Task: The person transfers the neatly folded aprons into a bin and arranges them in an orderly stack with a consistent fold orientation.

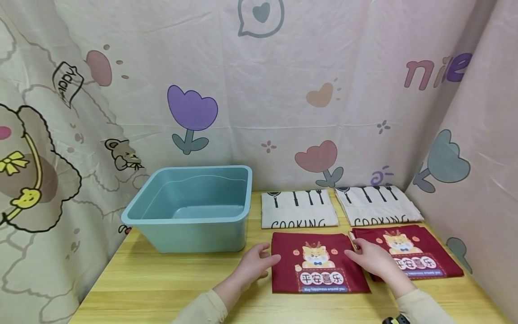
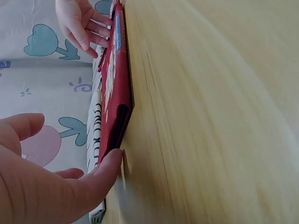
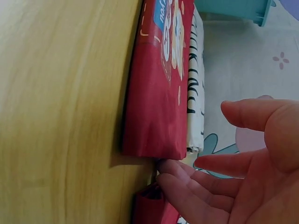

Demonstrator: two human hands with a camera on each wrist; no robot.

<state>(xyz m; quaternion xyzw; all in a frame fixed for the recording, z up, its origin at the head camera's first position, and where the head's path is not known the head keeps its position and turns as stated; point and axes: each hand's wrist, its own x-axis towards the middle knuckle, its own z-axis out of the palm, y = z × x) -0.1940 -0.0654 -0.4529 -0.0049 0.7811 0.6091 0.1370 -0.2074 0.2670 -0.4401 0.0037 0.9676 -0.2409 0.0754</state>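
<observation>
A folded dark red cloth (image 1: 285, 261) with a cartoon animal print lies flat on the table between both hands. At its left edge my left hand (image 1: 255, 263) has its thumb raised and its fingertips against the folded side, as the left wrist view shows. My right hand (image 1: 372, 257) is at the cloth's right edge, thumb apart and fingers extended, with its fingertips at the gap beside a second folded red cloth (image 1: 441, 256). Neither hand curls round a cloth. In the right wrist view the red cloth (image 3: 152, 102) shows its thick folded end.
Behind the red cloths lie two folded white cloths, the left one (image 1: 299, 209) and the right one (image 1: 378, 207), printed with utensils and COOKING. A light blue plastic bin (image 1: 194, 236) stands at the table's back left. Printed curtains (image 1: 251, 81) surround the wooden table (image 1: 162, 283).
</observation>
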